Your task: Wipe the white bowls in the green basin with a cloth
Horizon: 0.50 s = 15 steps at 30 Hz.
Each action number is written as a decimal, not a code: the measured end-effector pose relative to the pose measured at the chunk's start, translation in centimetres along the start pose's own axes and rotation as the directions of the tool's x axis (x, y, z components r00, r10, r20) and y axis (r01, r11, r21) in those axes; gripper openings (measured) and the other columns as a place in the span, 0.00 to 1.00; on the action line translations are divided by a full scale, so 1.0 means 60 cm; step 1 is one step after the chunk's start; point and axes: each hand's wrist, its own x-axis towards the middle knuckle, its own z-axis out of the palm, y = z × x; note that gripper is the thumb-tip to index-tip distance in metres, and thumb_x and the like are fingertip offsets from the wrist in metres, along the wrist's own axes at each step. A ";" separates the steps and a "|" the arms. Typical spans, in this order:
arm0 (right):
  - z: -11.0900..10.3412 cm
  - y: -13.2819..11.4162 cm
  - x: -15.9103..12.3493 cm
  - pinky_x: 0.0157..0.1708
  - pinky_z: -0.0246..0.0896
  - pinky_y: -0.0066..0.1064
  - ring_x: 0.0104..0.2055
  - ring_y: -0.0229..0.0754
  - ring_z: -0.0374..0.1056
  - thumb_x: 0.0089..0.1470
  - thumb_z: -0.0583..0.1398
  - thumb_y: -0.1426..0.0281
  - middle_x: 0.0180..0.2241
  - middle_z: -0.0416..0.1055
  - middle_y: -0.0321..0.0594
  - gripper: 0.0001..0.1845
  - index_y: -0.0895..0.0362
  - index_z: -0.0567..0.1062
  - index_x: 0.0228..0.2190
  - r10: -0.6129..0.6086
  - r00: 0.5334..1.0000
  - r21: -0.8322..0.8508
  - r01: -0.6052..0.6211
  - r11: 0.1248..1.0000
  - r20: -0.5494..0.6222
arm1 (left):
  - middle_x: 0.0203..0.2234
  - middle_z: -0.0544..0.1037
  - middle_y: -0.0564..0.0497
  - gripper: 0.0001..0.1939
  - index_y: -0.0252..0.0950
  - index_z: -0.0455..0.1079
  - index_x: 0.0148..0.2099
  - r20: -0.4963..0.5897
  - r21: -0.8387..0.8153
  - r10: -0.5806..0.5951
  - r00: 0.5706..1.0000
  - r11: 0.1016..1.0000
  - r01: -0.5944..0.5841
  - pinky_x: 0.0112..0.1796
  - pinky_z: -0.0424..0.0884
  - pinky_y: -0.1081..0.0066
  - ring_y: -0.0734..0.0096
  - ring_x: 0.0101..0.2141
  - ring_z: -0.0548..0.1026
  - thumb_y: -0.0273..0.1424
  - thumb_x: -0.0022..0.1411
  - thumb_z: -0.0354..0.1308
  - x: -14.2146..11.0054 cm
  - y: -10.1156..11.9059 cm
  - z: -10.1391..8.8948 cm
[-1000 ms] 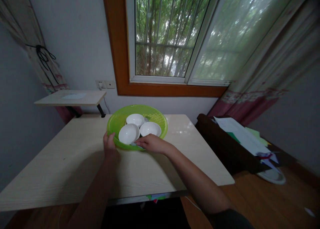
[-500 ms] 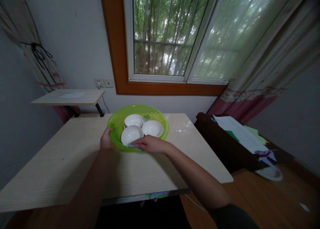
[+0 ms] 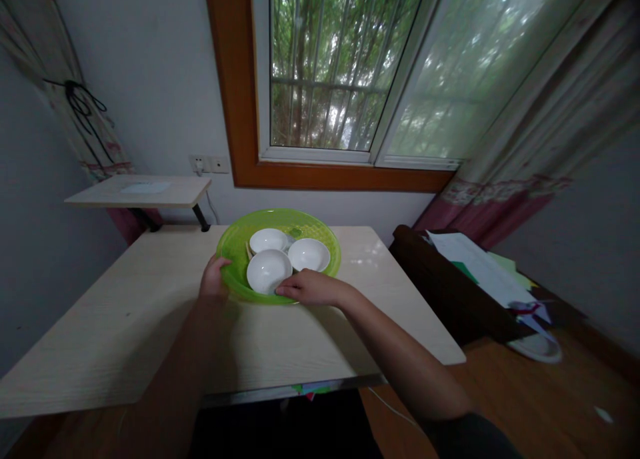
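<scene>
A round green basin (image 3: 235,289) stands on the pale wooden desk. Three white bowls sit in it: a front bowl (image 3: 269,271), a back-left bowl (image 3: 268,239) and a right bowl (image 3: 309,254). My left hand (image 3: 214,277) grips the basin's left rim, thumb on the inner side. Reaching over the front rim, my right hand (image 3: 307,287) has its fingers closed on the near right edge of the front bowl. That bowl tilts slightly towards me. A thin light-coloured stick (image 3: 249,250) shows beside the back-left bowl.
A small raised shelf (image 3: 140,191) with a paper stands at the desk's back left. Behind the desk are a wall and a barred window (image 3: 325,79). To the right is a dark brown piece of furniture (image 3: 430,285) with papers on top.
My right hand and the front bowl have shifted slightly to the right, and the bowl shows more of its inside. My left hand still holds the basin's rim.
</scene>
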 end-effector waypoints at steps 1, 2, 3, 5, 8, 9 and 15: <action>-0.003 0.005 -0.007 0.36 0.60 0.30 0.33 0.40 0.72 0.72 0.56 0.61 0.34 0.82 0.42 0.20 0.57 0.84 0.38 0.013 1.000 -0.005 -0.013 1.000 0.001 | 0.33 0.83 0.44 0.19 0.36 0.76 0.42 0.008 0.001 -0.070 0.998 0.998 0.070 0.42 0.82 0.54 0.48 0.41 0.82 0.29 0.43 0.64 0.003 0.002 -0.001; -0.006 0.009 -0.011 0.36 0.59 0.29 0.32 0.40 0.71 0.72 0.56 0.61 0.34 0.82 0.42 0.20 0.57 0.84 0.38 0.018 1.000 -0.006 -0.018 1.000 0.000 | 0.34 0.83 0.43 0.20 0.37 0.76 0.42 0.015 -0.001 -0.136 0.991 0.991 0.136 0.42 0.81 0.53 0.47 0.42 0.82 0.29 0.42 0.63 0.004 0.004 -0.001; -0.007 0.011 -0.014 0.36 0.58 0.29 0.32 0.40 0.71 0.71 0.56 0.60 0.34 0.81 0.41 0.20 0.57 0.84 0.37 0.016 1.000 -0.005 -0.016 1.000 -0.005 | 0.35 0.83 0.42 0.21 0.37 0.76 0.42 0.016 -0.008 -0.188 0.982 0.982 0.188 0.44 0.81 0.52 0.45 0.43 0.82 0.29 0.42 0.63 0.004 0.006 0.001; -0.006 0.009 -0.012 0.35 0.58 0.29 0.32 0.39 0.70 0.72 0.56 0.60 0.34 0.81 0.41 0.20 0.57 0.84 0.38 -0.004 1.000 -0.007 0.004 1.000 -0.007 | 0.38 0.83 0.40 0.20 0.37 0.76 0.43 -0.001 -0.036 -0.220 0.975 0.975 0.220 0.46 0.81 0.48 0.42 0.46 0.81 0.30 0.43 0.62 -0.002 0.008 0.006; 0.000 -0.005 0.002 0.34 0.57 0.28 0.31 0.38 0.69 0.72 0.55 0.60 0.33 0.81 0.41 0.21 0.58 0.83 0.38 -0.025 1.000 -0.031 0.025 0.999 0.012 | 0.41 0.83 0.40 0.20 0.36 0.76 0.45 -0.012 -0.046 -0.191 0.982 0.981 0.190 0.50 0.79 0.45 0.38 0.50 0.79 0.32 0.46 0.63 -0.017 0.009 0.017; 0.003 -0.012 0.008 0.34 0.58 0.28 0.31 0.38 0.69 0.72 0.55 0.60 0.33 0.81 0.41 0.21 0.58 0.83 0.38 -0.026 0.999 -0.041 0.027 0.999 0.018 | 0.42 0.83 0.40 0.20 0.37 0.76 0.46 -0.008 -0.040 -0.156 0.988 0.987 0.156 0.50 0.79 0.46 0.38 0.51 0.79 0.33 0.48 0.64 -0.022 0.010 0.020; 0.016 -0.054 0.048 0.43 0.64 0.31 0.39 0.43 0.74 0.73 0.54 0.62 0.40 0.82 0.44 0.19 0.57 0.83 0.42 -0.094 0.996 -0.020 0.093 0.995 -0.010 | 0.42 0.83 0.45 0.19 0.39 0.77 0.47 -0.034 0.018 0.090 0.995 0.996 -0.089 0.50 0.80 0.50 0.44 0.51 0.79 0.34 0.51 0.65 -0.033 0.007 0.024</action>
